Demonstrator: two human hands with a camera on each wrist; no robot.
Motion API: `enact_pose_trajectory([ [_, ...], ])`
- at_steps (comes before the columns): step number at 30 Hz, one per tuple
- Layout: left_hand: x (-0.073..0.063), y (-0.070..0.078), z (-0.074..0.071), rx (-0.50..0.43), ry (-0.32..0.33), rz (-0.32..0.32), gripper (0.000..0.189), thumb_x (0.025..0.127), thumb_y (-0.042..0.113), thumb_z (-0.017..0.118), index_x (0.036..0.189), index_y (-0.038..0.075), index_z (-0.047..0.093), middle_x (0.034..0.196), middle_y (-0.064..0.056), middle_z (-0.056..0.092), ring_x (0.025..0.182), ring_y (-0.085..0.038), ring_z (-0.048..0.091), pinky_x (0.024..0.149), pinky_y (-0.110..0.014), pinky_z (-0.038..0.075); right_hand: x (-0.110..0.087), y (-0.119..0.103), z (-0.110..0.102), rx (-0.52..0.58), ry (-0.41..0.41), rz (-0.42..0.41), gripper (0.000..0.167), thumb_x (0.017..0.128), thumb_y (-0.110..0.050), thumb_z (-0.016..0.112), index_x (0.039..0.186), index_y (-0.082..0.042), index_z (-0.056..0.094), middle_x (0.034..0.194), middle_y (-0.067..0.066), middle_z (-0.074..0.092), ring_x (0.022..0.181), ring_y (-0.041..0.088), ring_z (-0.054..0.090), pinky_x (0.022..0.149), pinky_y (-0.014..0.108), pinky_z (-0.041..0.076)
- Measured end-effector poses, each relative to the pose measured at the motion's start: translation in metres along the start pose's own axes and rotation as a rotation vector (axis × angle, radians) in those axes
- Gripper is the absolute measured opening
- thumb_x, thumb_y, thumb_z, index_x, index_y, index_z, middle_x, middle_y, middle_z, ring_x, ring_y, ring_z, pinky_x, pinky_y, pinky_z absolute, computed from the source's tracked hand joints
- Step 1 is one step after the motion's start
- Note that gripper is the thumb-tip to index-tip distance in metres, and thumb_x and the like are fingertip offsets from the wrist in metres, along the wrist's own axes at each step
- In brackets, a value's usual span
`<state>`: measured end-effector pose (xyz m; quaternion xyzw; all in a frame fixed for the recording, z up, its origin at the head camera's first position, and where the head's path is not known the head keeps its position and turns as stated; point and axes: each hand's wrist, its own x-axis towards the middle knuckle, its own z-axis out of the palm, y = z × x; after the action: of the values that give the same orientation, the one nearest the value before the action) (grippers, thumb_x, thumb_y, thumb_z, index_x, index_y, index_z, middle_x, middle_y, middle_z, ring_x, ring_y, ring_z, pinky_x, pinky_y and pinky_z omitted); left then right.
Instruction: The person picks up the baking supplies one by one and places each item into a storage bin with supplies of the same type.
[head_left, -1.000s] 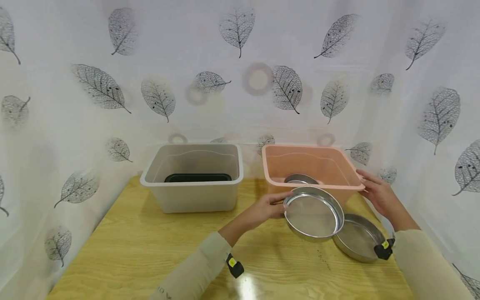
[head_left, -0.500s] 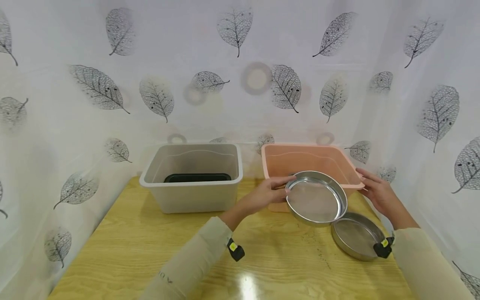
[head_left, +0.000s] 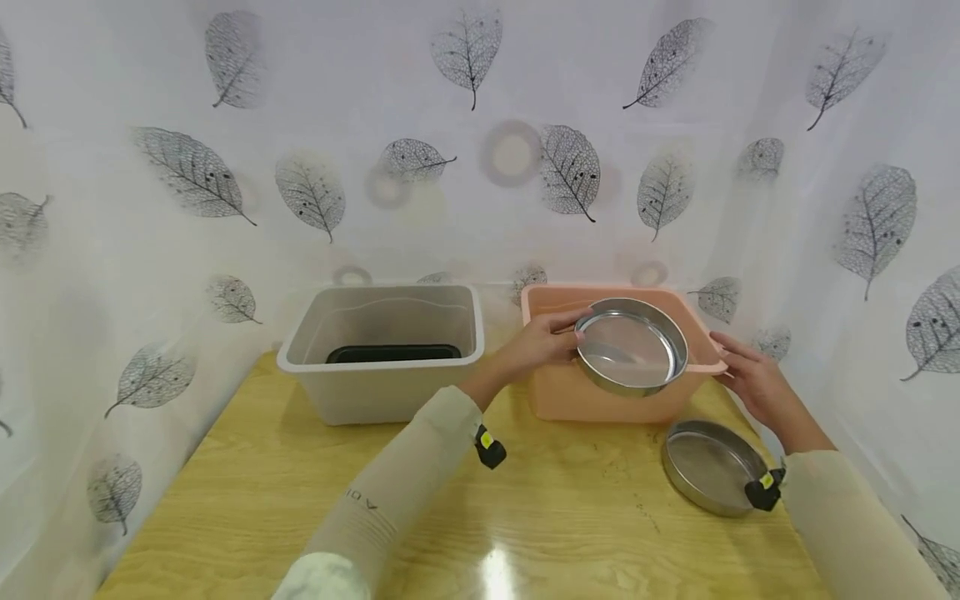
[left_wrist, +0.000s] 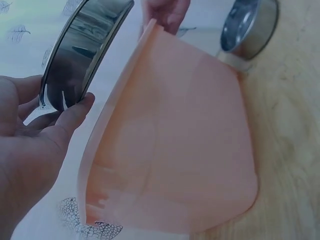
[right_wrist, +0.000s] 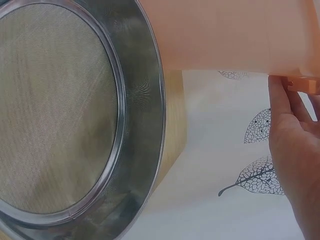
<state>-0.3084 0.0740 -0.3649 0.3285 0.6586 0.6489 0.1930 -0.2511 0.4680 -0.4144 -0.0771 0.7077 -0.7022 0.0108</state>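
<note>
My left hand (head_left: 543, 343) pinches a round metal sieve (head_left: 630, 350) by its left side, thumb and fingers on the wall. In the head view this sieve overlaps the front rim of the pink plastic bin (head_left: 603, 396). Seen from the left wrist, the sieve (left_wrist: 82, 50) is tilted beside the bin's rim. At the bin's right rim, my right hand (head_left: 759, 385) touches the edge with extended fingers. A second sieve (head_left: 712, 467) with a fine mesh base lies on the table below my right wrist; its mesh (right_wrist: 55, 115) fills the left of the right wrist view.
To the left of the pink bin stands a light grey bin (head_left: 390, 392) with a dark-rimmed object (head_left: 393, 354) inside. Both bins sit towards the back of the wooden table (head_left: 262, 500). A white curtain (head_left: 465, 225) with leaf prints hangs behind and at both sides.
My left hand has raised the sieve from in front of the pink bin up over its front rim. My right hand has stayed at the bin's right rim.
</note>
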Motion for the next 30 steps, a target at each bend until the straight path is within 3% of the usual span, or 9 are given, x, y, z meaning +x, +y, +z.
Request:
enact_pose_trajectory([
  [6, 0.022, 0.005, -0.009, 0.011, 0.036, 0.004, 0.051, 0.105, 0.007, 0.051, 0.155, 0.012, 0.040, 0.158, -0.008, 0.043, 0.128, -0.034, 0.059, 0.096, -0.038, 0.056, 0.000, -0.001, 0.002, 0.024, 0.022, 0.012, 0.062, 0.109, -0.019, 0.044, 0.161, -0.005, 0.013, 0.138, -0.013, 0.051, 0.111, -0.008, 0.061, 0.088, 0.011, 0.052],
  [11, 0.037, 0.001, -0.015, 0.104, 0.082, 0.012, 0.051, 0.104, 0.006, 0.052, 0.154, 0.009, 0.042, 0.157, -0.010, 0.045, 0.131, -0.029, 0.057, 0.095, -0.032, 0.057, 0.000, -0.002, 0.005, 0.046, 0.020, 0.011, 0.063, 0.109, -0.018, 0.046, 0.161, -0.003, 0.013, 0.137, -0.011, 0.051, 0.112, -0.006, 0.061, 0.089, 0.013, 0.053],
  [16, 0.052, -0.001, -0.017, 0.110, 0.085, -0.006, 0.051, 0.104, 0.004, 0.050, 0.155, 0.010, 0.041, 0.158, -0.008, 0.043, 0.133, -0.028, 0.056, 0.095, -0.032, 0.056, -0.002, -0.004, 0.005, 0.015, 0.049, 0.023, 0.064, 0.108, -0.020, 0.047, 0.161, -0.003, 0.015, 0.138, -0.011, 0.051, 0.110, -0.007, 0.062, 0.087, 0.013, 0.053],
  [19, 0.058, 0.000, -0.017, 0.121, 0.093, -0.030, 0.051, 0.104, 0.003, 0.049, 0.154, 0.010, 0.042, 0.155, -0.011, 0.047, 0.128, -0.030, 0.059, 0.094, -0.033, 0.057, -0.002, -0.003, 0.004, 0.015, 0.055, 0.021, 0.063, 0.108, -0.019, 0.047, 0.160, -0.003, 0.015, 0.137, -0.012, 0.051, 0.110, -0.007, 0.062, 0.087, 0.013, 0.053],
  [23, 0.066, -0.002, -0.017, 0.143, 0.085, -0.044, 0.050, 0.105, 0.002, 0.048, 0.154, 0.009, 0.043, 0.153, -0.016, 0.048, 0.126, -0.032, 0.060, 0.094, -0.031, 0.057, -0.001, -0.002, 0.003, 0.018, 0.046, 0.008, 0.063, 0.109, -0.019, 0.046, 0.161, -0.003, 0.015, 0.150, -0.005, 0.044, 0.112, -0.008, 0.061, 0.088, 0.013, 0.053],
  [30, 0.071, -0.006, -0.016, 0.323, 0.040, -0.038, 0.052, 0.104, 0.000, 0.049, 0.155, 0.007, 0.040, 0.152, -0.021, 0.048, 0.103, -0.020, 0.060, 0.084, -0.024, 0.055, -0.001, -0.002, 0.004, 0.046, 0.056, 0.006, 0.065, 0.108, -0.018, 0.048, 0.160, -0.001, 0.014, 0.152, -0.002, 0.043, 0.111, -0.007, 0.061, 0.088, 0.014, 0.054],
])
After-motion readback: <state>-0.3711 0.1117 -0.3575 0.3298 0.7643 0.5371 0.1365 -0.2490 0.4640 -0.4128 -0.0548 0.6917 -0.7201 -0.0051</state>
